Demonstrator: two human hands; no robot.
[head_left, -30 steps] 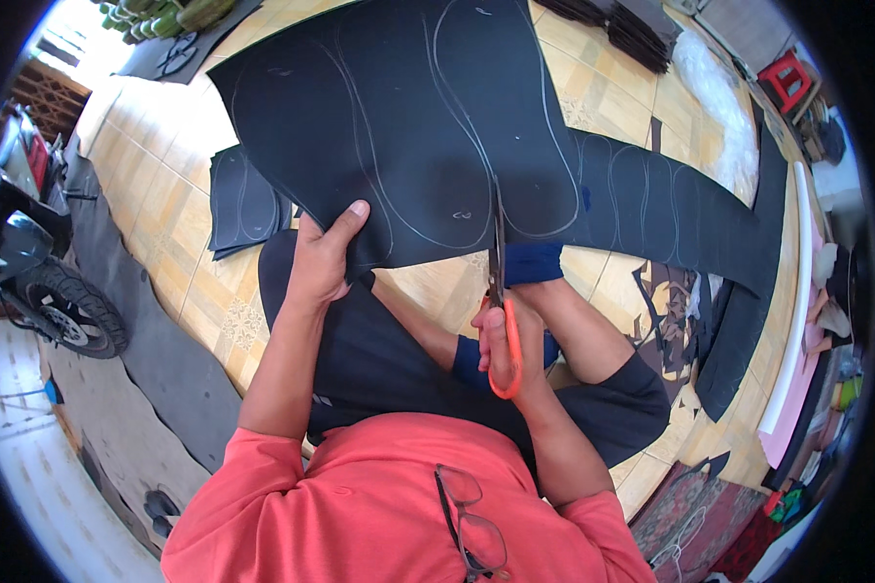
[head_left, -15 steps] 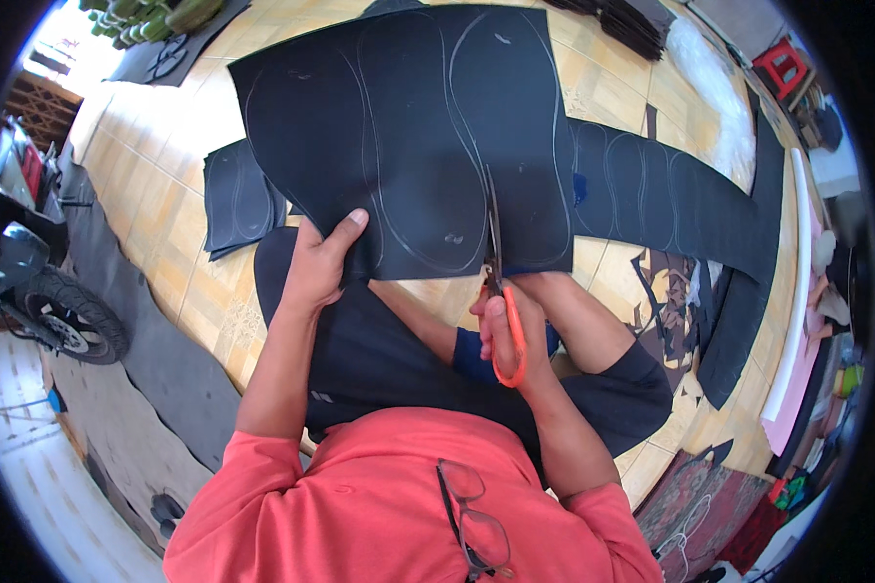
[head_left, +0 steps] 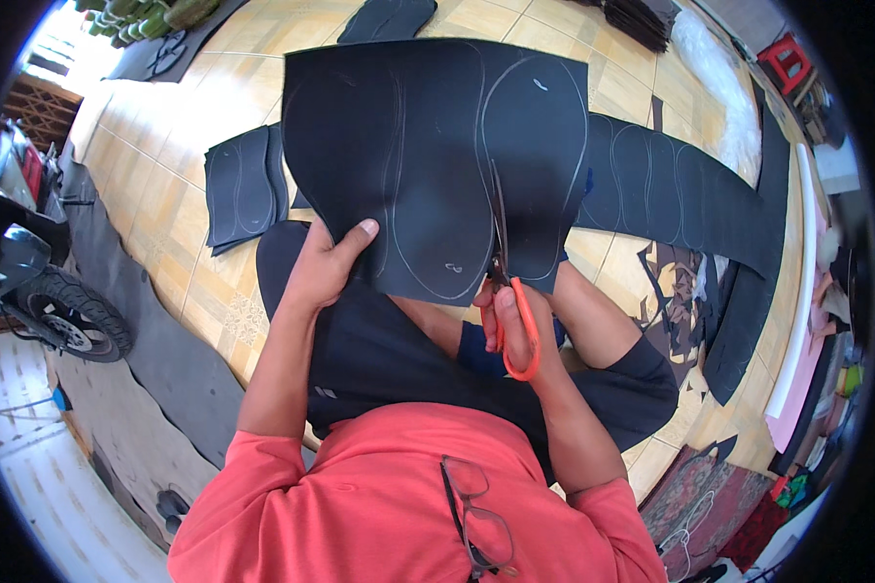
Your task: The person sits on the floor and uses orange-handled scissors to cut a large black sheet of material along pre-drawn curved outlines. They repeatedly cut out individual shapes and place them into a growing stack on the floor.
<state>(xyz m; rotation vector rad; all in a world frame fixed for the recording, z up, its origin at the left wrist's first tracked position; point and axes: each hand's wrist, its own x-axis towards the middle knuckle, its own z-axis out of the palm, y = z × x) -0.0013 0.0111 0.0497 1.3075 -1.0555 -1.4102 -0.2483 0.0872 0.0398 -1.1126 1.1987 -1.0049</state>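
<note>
A black flexible sheet (head_left: pixel 428 146) with white sole-shaped outlines drawn on it is held up over my lap. My left hand (head_left: pixel 329 264) pinches its near left part, with the thumb on top. My right hand (head_left: pixel 511 319) grips orange-handled scissors (head_left: pixel 523 301) at the sheet's near edge. Their blades point away from me and lie along a white line between two outlines, toward the right side. One blade shows above the sheet; the other is largely hidden.
Black cut pieces (head_left: pixel 238 185) lie stacked on the tiled floor at left. A long outlined black strip (head_left: pixel 651 185) lies at right, near dark scraps (head_left: pixel 666 301). Clear plastic (head_left: pixel 715 87) is farther back. A motorcycle wheel (head_left: pixel 86 316) stands at far left, a red stool (head_left: pixel 786 63) at far right.
The sheet's far edge has dropped toward me and its left side has swung right, uncovering a black piece on the floor behind. The scissors have shifted slightly right, still on the line.
</note>
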